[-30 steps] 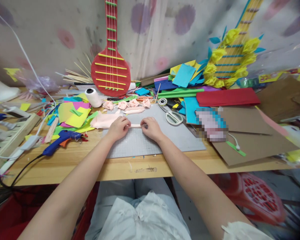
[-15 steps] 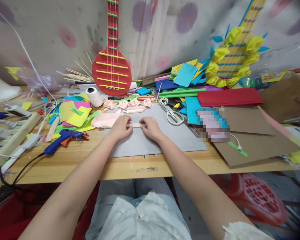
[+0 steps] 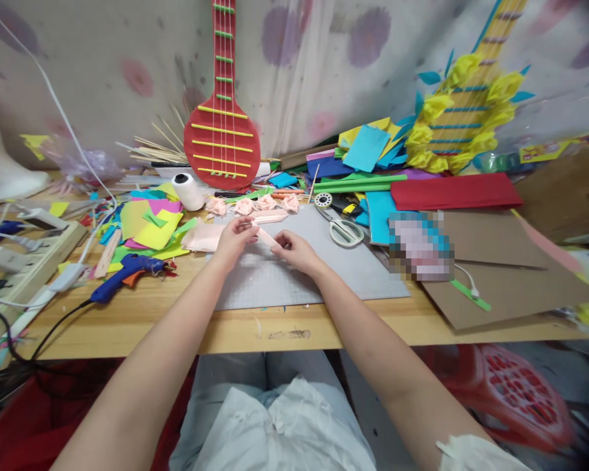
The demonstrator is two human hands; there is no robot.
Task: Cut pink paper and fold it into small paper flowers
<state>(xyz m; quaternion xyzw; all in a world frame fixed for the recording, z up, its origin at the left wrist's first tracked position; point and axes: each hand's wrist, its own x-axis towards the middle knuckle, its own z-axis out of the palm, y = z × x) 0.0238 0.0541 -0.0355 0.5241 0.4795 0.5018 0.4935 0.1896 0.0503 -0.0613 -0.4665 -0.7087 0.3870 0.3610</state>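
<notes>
A folded strip of pale pink crepe paper [image 3: 265, 237] is stretched slantwise between my two hands above the grey cutting board [image 3: 314, 283]. My left hand [image 3: 237, 242] pinches its upper left end. Its lower right end is in the curled fingers of my right hand [image 3: 298, 252]. Beside my left hand lies a wider piece of pink crepe paper [image 3: 202, 236]. Just beyond the hands is another folded pink strip [image 3: 275, 216], with several pink paper flowers [image 3: 244, 207] in a row behind it.
Scissors [image 3: 344, 231] lie on the board's right side. A blue hot glue gun [image 3: 127, 275] rests at left near a power strip [image 3: 44, 268]. A red paper lute [image 3: 222, 140] stands at the back, a thread spool [image 3: 187, 191] beside it. Brown cardboard [image 3: 476, 301] covers the right.
The strip was level and low on the board; now it is raised and tilted, left end higher. My left hand has moved up slightly and its fingers have shifted.
</notes>
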